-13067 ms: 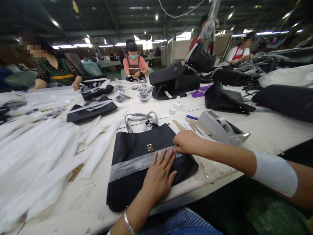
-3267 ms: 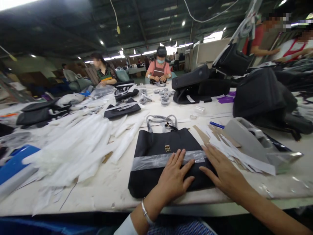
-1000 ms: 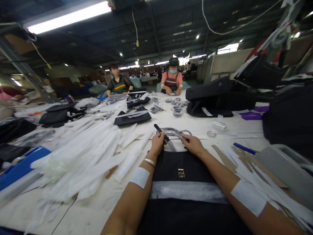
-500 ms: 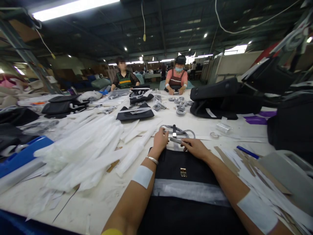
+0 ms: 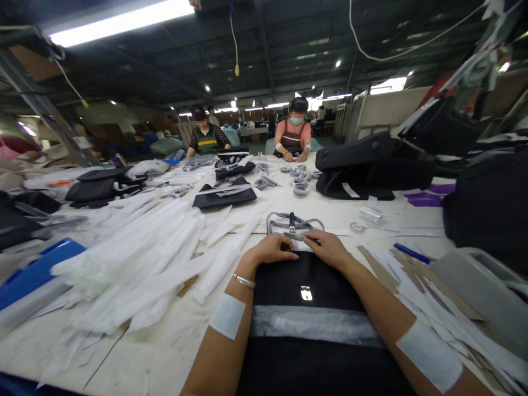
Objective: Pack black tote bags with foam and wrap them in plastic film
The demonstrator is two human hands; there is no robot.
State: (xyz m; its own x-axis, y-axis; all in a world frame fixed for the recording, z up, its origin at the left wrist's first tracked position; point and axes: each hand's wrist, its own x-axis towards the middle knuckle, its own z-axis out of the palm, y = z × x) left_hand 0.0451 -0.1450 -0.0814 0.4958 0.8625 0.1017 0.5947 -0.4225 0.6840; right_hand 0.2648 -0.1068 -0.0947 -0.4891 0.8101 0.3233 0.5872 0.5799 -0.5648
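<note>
A black bag (image 5: 280,280) lies flat before me, with a shiny metal clasp (image 5: 306,293) and a band of translucent wrap (image 5: 313,323) across it. At its far edge, my left hand (image 5: 273,248) is closed on the bag, thumb in front and fingers partly hidden behind the edge. My right hand (image 5: 328,248) pinches a grey, plastic-wrapped strap (image 5: 293,236) just beyond that edge. The strap's loop (image 5: 272,220) lies past my hands, with a small black tab and buckle (image 5: 292,223) standing at it.
White foam sheets (image 5: 136,247) heap up on the left. Coiled wrapped straps (image 5: 301,190) and black bag pieces (image 5: 225,193) lie farther back. To the right are a blue pen (image 5: 412,253), paper strips and a grey bin (image 5: 482,291). Two co-workers sit across the table.
My left hand has come off the strap area and moved back toward me onto the bag's far edge. My right hand keeps its pinch on the strap.
</note>
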